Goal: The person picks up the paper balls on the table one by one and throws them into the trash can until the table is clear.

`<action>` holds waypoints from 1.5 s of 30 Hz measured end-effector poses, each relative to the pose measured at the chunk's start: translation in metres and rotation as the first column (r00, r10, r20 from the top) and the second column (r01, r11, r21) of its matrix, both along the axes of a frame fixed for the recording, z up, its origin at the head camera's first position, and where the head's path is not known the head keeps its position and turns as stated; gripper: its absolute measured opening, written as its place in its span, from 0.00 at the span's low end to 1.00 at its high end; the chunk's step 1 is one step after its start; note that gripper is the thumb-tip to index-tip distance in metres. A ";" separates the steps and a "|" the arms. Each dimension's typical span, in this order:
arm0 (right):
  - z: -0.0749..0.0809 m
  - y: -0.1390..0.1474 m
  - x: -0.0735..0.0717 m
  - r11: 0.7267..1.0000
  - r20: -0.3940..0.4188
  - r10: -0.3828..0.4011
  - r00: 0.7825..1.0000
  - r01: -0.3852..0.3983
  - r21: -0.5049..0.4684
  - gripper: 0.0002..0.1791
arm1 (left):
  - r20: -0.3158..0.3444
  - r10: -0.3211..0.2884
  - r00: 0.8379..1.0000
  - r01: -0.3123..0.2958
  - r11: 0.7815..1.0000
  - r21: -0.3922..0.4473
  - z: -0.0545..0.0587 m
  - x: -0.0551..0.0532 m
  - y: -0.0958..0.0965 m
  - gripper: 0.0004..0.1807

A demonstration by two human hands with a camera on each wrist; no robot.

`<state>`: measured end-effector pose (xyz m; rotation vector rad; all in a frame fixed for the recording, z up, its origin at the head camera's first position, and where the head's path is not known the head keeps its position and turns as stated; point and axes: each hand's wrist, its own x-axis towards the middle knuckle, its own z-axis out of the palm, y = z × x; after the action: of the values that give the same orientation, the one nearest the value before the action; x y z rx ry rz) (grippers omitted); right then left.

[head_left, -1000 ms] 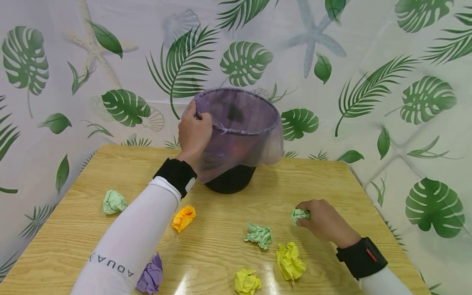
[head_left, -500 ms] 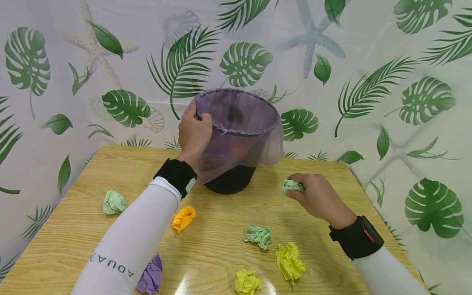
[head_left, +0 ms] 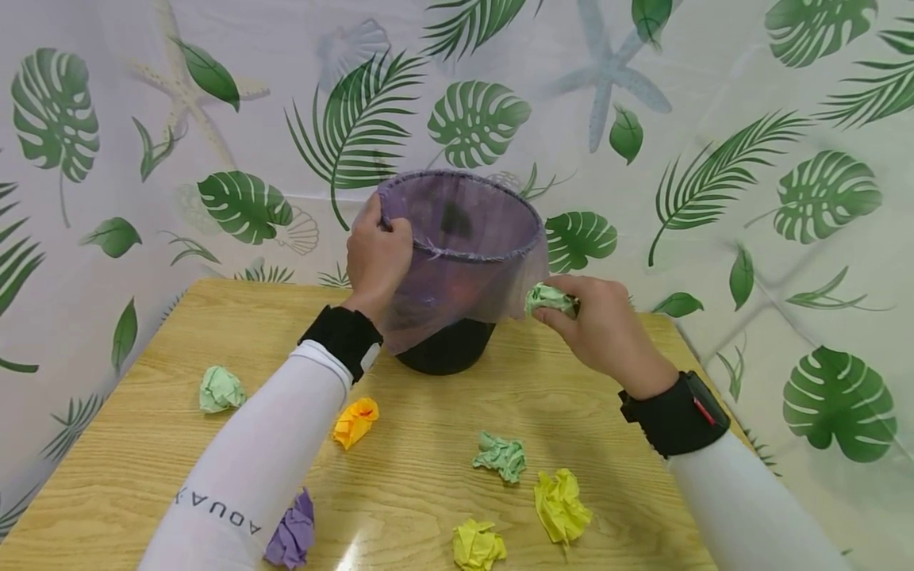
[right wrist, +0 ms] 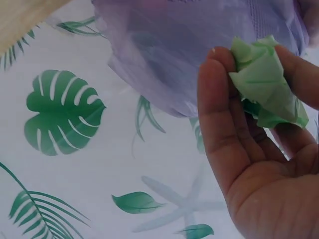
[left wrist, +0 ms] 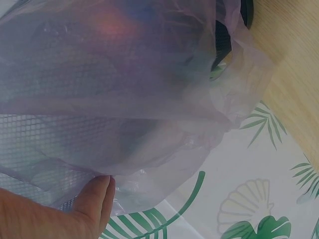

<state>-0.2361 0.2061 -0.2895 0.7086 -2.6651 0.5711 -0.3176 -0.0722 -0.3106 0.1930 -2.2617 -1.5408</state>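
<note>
A black mesh wastebasket [head_left: 444, 349] stands tilted toward me at the back of the table, lined with a translucent purple bin bag [head_left: 457, 277] folded over its rim. My left hand [head_left: 378, 258] grips the rim at its left side, thumb inside; in the left wrist view its fingers [left wrist: 94, 199] press against the bag. My right hand [head_left: 603, 325] pinches a crumpled light green paper ball [head_left: 550, 299] between thumb and fingers, just right of the bag's hanging edge and below the rim. The right wrist view shows that green paper ball [right wrist: 264, 82] with the bag behind it.
On the wooden table [head_left: 414, 492] lie a green paper ball [head_left: 221, 389], an orange one [head_left: 355, 423], a purple one [head_left: 291, 531], another green one [head_left: 500, 456] and two yellow ones [head_left: 562, 505]. A leaf-print sheet [head_left: 485, 47] hangs behind the table.
My right hand has lifted the green paper ball from low over the table's right side, moving up and left toward the wastebasket. The left hand has stayed at the rim.
</note>
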 end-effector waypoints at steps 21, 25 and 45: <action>0.051 -0.044 -0.057 0.967 -0.144 -0.077 0.987 0.039 -0.250 0.23 | -0.002 0.007 1.000 -0.007 1.000 0.005 0.000 0.000 0.000 0.36; 0.051 -0.056 -0.068 0.969 -0.097 -0.078 0.992 0.052 -0.243 0.24 | 0.005 0.005 1.000 -0.005 1.000 0.008 0.000 0.000 0.000 0.36; 0.045 -0.082 -0.096 0.992 0.165 -0.127 0.978 0.127 0.012 0.36 | 0.004 0.016 1.000 -0.016 1.000 0.001 0.001 -0.001 0.000 0.35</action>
<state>-0.3325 0.1238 -0.2449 0.5061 -2.8393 0.6179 -0.3186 -0.0723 -0.3101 0.2142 -2.2569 -1.5352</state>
